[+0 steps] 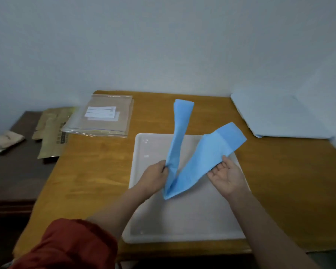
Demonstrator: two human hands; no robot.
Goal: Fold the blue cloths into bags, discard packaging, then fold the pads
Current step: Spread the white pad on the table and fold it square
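While a pale wall [163,45] is standing behind the wooden table [97,171], a white tray [182,220] is lying under both hands, w/ zip bags [103,117] beyond the left hand [155,175] & pale blue pads [279,115] beyond the right hand [227,175]. The blue cloth [198,162] is hanging in a V btwn the hands, over the tray. The left hand is gripping one strip near the bend; the right hand is lying open, palm up, fingers touching the other strip's underside.

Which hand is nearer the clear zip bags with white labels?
Left. The left hand grips the long blue cloth, to the right of the clear zip bags; the right hand is farther right, open under the cloth.
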